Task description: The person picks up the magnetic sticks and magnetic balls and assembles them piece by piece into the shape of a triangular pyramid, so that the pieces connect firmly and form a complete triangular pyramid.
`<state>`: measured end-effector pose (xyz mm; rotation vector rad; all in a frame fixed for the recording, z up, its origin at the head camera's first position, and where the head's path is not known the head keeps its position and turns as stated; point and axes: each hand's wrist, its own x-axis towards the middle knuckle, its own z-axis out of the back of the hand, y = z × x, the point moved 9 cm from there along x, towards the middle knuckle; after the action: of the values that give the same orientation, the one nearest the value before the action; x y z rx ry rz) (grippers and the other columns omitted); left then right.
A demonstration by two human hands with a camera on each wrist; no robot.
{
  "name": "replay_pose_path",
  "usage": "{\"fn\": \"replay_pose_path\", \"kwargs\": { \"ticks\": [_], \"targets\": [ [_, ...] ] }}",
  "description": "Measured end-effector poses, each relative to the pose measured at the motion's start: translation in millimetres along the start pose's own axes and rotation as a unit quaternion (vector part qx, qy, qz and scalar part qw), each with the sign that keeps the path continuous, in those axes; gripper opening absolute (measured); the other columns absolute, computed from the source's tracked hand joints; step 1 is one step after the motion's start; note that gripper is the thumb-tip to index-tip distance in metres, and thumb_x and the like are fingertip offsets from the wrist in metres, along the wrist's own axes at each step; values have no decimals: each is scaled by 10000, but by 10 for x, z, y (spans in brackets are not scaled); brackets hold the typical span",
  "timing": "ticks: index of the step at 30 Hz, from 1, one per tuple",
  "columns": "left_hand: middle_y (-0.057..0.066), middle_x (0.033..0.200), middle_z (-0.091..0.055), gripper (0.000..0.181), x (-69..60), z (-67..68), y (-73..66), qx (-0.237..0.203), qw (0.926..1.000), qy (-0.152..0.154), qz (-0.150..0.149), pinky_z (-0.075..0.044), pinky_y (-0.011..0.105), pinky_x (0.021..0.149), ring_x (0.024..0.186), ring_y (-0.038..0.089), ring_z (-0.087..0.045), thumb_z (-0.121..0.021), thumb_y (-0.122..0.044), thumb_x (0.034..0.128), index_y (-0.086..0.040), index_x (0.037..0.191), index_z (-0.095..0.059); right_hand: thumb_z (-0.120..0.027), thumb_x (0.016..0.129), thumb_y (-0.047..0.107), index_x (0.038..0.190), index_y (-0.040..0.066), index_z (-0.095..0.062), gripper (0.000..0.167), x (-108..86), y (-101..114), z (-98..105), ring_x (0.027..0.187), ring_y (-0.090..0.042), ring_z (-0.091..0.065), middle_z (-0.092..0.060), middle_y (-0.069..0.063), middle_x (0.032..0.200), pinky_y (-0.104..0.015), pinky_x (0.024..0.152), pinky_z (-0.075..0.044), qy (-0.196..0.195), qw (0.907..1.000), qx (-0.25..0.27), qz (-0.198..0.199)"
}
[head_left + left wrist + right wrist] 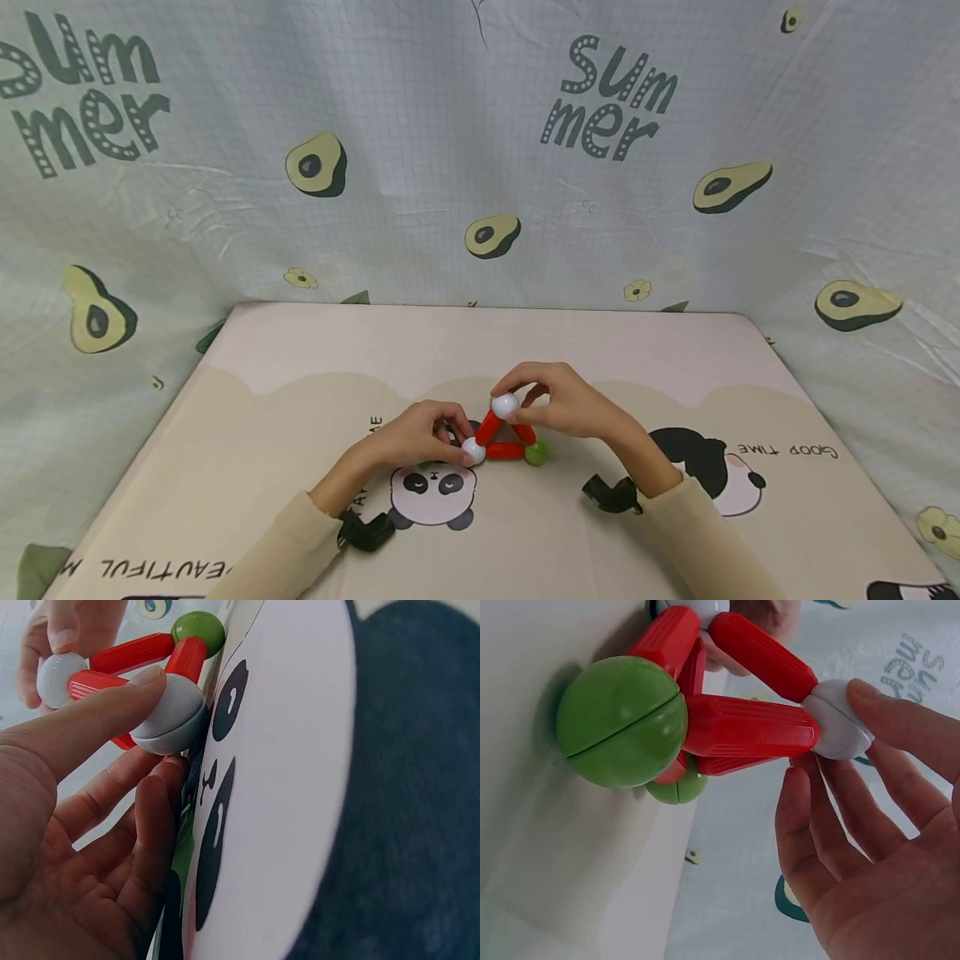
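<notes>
A small pyramid-like frame of red rods (505, 451) and toy balls stands on the table mat. My left hand (423, 433) pinches the white ball (473, 451) at its lower left corner, thumb on one side and fingers beneath, as the left wrist view shows. At the peak, my right hand (566, 400) holds another white ball (840, 720) between thumb and fingertips. A green ball (536, 452) forms the lower right corner. Behind it, a second green ball (678, 790) is partly hidden by rods in the right wrist view. Rods join the balls.
The pale table mat (300, 467) bears printed pandas and lettering. Behind it hangs a curtain (420, 108) with avocado prints. Black wrist mounts, one on the left wrist (366, 531) and one on the right wrist (611, 494), stick out near the mat.
</notes>
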<state>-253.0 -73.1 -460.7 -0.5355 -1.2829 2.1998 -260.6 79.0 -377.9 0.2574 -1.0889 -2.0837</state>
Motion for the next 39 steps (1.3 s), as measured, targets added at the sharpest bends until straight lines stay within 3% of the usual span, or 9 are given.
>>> {"fn": "replay_pose_path", "kwargs": {
  "ticks": [11,20,28,39],
  "targets": [
    [28,948,-699,251,0,2,0,23,10000,2,-7,-501,223,658,745,145,-605,-847,-202,843,-110,1032,-709,-738,913,48,1219,137,-728,319,-33,-24,16,1005,-185,-655,-742,-28,1156,-310,840,-589,147,9998,-160,-30],
    [32,946,-698,257,13,9,6,39,10000,2,-18,-495,222,651,736,141,-599,-852,-210,840,-113,1031,-711,-732,936,57,1244,125,-719,316,-40,-43,26,976,-158,-706,-743,-56,1183,-350,894,-601,287,9995,54,-80],
    [21,941,-693,257,17,12,-2,69,10000,-9,13,-489,222,648,740,137,-591,-851,-212,841,-117,1033,-710,-740,921,29,1255,101,-709,343,-42,-56,26,918,-166,-712,-732,-93,1178,-361,857,-612,308,9990,241,-214],
    [29,946,-697,261,11,8,8,21,10000,1,3,-495,223,647,736,144,-601,-851,-213,844,-112,1038,-709,-729,874,-5,1247,133,-693,399,-35,-26,1,951,-172,-693,-720,-49,1185,-341,829,-604,308,9993,-72,-216]
  ]
}}
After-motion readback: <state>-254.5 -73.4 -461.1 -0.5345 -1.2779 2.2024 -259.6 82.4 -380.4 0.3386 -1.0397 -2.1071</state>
